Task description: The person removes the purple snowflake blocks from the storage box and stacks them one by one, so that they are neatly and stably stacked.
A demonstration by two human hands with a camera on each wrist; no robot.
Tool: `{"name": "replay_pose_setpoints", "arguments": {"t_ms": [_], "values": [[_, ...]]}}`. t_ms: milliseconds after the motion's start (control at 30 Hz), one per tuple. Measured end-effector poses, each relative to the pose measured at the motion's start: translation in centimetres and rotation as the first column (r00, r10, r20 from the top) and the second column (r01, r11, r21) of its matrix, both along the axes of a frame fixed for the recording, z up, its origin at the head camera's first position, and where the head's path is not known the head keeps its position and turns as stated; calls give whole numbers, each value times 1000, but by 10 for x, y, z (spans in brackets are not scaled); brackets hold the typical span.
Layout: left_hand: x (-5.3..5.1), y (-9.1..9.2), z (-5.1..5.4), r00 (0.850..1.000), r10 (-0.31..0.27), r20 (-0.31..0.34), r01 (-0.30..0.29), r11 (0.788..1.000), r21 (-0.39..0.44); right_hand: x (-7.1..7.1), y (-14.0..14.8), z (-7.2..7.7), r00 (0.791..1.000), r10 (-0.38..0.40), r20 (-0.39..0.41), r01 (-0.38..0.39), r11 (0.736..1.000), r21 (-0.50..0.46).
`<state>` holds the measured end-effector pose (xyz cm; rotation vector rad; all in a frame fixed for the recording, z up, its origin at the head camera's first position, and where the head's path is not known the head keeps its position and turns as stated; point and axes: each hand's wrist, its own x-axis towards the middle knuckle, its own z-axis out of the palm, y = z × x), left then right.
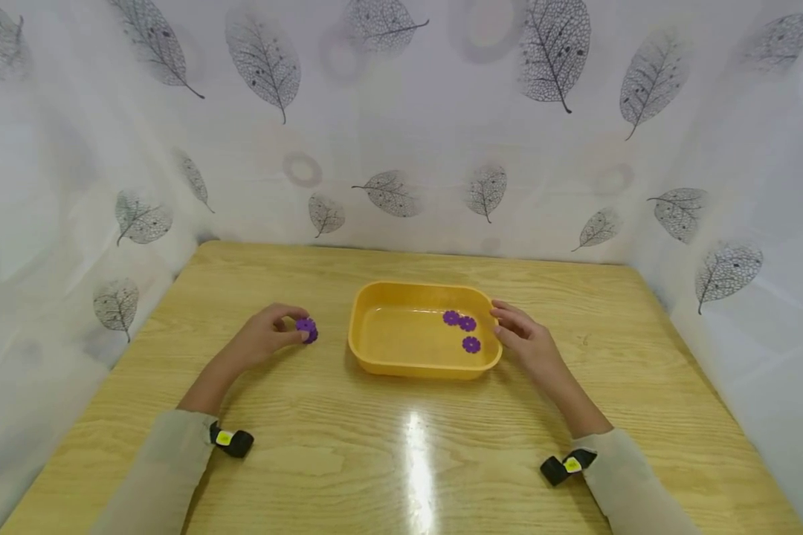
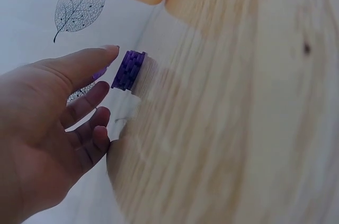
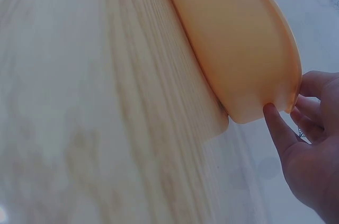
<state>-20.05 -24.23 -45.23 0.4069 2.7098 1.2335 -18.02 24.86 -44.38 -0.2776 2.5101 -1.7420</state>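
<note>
Between the thumb and index finger of my left hand (image 1: pixel 268 336) is a purple flower-shaped piece (image 1: pixel 304 325). Just beside it, a short stack of the same purple pieces (image 2: pixel 128 70) stands on the table, as the left wrist view shows. My right hand (image 1: pixel 534 353) holds the right end of a yellow plastic basin (image 1: pixel 415 370). Its thumb (image 3: pixel 275 121) lies against the outer wall and the other fingers are at the rim, partly hidden. Inside the basin, toward its right side, lie three purple flower pieces (image 1: pixel 471 345), two of them touching.
The wooden table (image 1: pixel 348 446) extends around the basin on all sides. Behind it and along both sides hangs a white curtain (image 1: pixel 415 134) with a leaf print. A black strap with a yellow marker is on each wrist.
</note>
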Motion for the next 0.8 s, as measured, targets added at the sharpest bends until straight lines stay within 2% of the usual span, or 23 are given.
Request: {"name": "replay_pose_setpoints", "arguments": {"t_ms": [200,600,800], "values": [[-1,0,-2,1000,-12,-17,12,1000,-29,0,0,0,1000,5,-1,-5,1000,-12],[-2,-1,-3,1000,-9,19,10,998,-59,1,0,0,1000,-2,0,2,1000,4],[-1,-1,-3,1000,-15,17,15,998,-55,1,0,-1,1000,3,2,-3,1000,-3]]}}
